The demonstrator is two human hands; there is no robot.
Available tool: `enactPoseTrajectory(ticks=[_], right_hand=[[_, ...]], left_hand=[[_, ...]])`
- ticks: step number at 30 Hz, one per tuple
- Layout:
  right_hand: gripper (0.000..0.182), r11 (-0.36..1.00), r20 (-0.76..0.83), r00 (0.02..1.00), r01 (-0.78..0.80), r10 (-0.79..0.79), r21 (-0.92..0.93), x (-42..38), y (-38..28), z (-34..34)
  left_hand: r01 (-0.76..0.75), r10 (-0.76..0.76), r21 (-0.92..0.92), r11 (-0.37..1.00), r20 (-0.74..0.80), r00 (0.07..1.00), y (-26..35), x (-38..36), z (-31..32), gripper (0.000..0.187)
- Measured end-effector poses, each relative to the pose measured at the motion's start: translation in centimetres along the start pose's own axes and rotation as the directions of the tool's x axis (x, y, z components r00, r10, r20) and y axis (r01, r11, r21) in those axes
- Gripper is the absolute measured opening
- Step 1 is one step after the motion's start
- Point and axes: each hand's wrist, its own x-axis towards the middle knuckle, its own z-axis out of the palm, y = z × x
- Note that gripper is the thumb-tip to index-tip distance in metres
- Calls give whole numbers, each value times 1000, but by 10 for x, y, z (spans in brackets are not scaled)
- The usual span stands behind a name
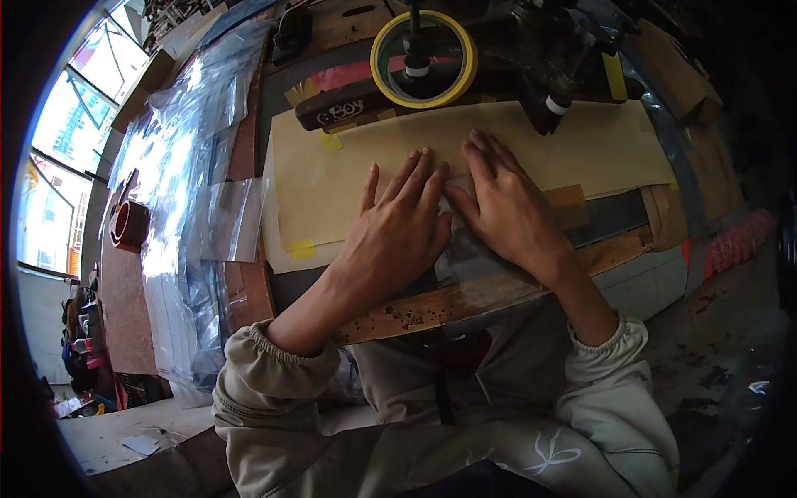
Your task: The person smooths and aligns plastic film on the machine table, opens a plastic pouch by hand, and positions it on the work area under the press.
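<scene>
My left hand (394, 220) lies palm down with its fingers stretched out on a wide cream sheet (320, 191). Beside it, my right hand (516, 212) also rests flat on the sheet, fingers extended and close together. Neither hand is closed on anything. Clear plastic (469, 257) shows below and between the palms, near the worktable's front edge. Just beyond the fingertips, a long dark bar (332, 109) with light lettering lies across the sheet's far part. Small yellow tape pieces (301, 249) mark the sheet's left side.
A yellow-edged tape roll (471, 62) hangs around a vertical rod above the bar. Shiny clear plastic bags (187, 166) are piled on the left, with a brown tape roll (130, 226) beside them. The table's worn wooden edge (398, 319) runs in front of my body.
</scene>
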Motion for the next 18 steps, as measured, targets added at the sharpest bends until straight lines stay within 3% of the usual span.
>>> enactPoseTrajectory(ticks=[18], right_hand=[[59,998,1,1000,-11,11,54,6,2,-2]], left_hand=[[-29,30,16,999,-57,998,-6,3,6,51]])
